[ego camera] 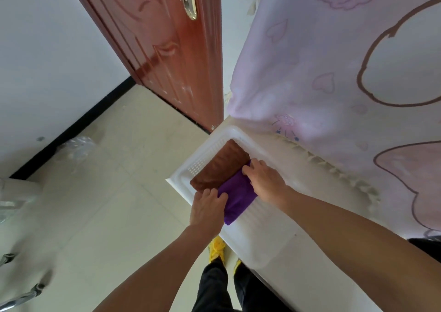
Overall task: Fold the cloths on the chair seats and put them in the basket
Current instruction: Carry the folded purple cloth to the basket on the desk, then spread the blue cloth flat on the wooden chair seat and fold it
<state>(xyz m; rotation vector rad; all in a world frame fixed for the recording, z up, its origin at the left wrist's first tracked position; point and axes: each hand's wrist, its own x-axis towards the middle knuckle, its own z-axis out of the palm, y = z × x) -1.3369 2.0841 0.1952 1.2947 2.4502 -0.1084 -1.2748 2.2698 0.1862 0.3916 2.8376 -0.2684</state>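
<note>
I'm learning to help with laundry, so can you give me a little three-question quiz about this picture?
1. True or false: the brown cloth lies folded inside the white basket.
2. Which colour of cloth do the left hand and the right hand hold together? A purple, B brown, C green.
3. Fill in: the tall reddish thing with a metal handle beyond the basket is a ____.

Key
1: true.
2: A, the purple cloth.
3: door.
</note>
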